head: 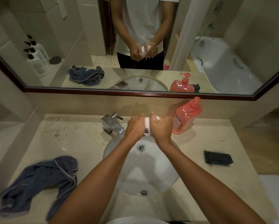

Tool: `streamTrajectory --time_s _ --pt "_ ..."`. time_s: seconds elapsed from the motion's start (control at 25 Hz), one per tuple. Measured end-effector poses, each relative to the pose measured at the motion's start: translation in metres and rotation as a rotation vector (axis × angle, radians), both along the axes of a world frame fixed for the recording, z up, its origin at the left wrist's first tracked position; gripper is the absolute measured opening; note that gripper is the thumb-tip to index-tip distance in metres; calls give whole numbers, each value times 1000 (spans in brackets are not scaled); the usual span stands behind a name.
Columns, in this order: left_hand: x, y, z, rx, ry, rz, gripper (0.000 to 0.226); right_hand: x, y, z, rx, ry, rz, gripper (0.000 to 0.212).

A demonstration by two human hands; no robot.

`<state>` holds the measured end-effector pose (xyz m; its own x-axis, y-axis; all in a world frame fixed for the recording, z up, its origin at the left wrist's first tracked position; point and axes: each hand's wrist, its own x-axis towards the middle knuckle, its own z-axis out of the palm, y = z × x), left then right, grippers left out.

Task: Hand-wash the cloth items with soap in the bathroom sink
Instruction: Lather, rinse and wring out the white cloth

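Over the back half of the white sink (159, 180), just in front of the tap (113, 124), your two fists meet around a small white cloth (146, 126) with a dark blue mark on it. Your left hand (135, 127) has its fingers curled tight round the left end, and your right hand (161, 126) is wrapped round the right end — the cloth runs between the two fists as a short rolled bunch, with only a strip of it showing in the gap and a little fold hanging below the knuckles. A bit of white also peeks out near the top of your right fist, by the thumb. Both fists are held above the bowl, not down in it, and the drain (141, 147) sits just below them. In the mirror (216, 46) you can see drops falling from the cloth under your hands. A red pump bottle of soap (186, 116) stands on the counter (80, 136) just beside your right hand, against the back wall. A crumpled grey-blue towel (38, 180) lies on the counter well to the left of the sink, and a folded dark cloth (218, 158) lies on the counter to the right — apart from everything else.
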<state>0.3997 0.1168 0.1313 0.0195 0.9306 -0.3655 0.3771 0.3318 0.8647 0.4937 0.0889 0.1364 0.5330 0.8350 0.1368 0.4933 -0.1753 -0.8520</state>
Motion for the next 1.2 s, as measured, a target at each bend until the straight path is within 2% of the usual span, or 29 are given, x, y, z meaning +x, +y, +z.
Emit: streamTrajectory --time_s 0.12,0.2,0.28,0.36,0.52,0.64,0.76,0.84,0.92,1.0,1.12,1.16,1.2 --pt "-2 1 -4 -93 -56 -54 43 10 1 -7 -52 -203 166 48" --pt "-5 5 -8 -154 -73 -106 47 13 1 -9 202 -429 220 51" --pt "-6 7 -7 -184 -93 -140 51 16 3 -13 380 -408 234 52" --pt "-5 6 -2 -196 -135 -166 51 20 6 -16 460 -404 236 51" --pt "-7 2 0 -235 -206 -229 50 28 10 -16 521 -495 268 47" --pt "-5 2 -4 -245 -205 -231 52 29 12 -22 536 -487 311 48" --pt "0 -2 -8 -143 -87 -126 58 33 13 -26 319 -284 337 52" --pt "3 -5 -11 -25 11 -60 65 33 12 -28 136 -88 284 53" --pt "4 -6 -12 83 73 -14 60 29 10 -26 -9 142 218 49" --pt "2 -4 -12 138 19 21 45 25 7 -19 -156 421 159 34" --pt "-7 -1 -15 107 -228 123 25 25 0 -5 -278 832 193 21" --pt "-10 -2 -14 91 -300 134 27 27 -3 -3 -288 846 244 22" --pt "-14 -4 -14 100 -337 121 31 27 -5 -2 -305 766 311 25"
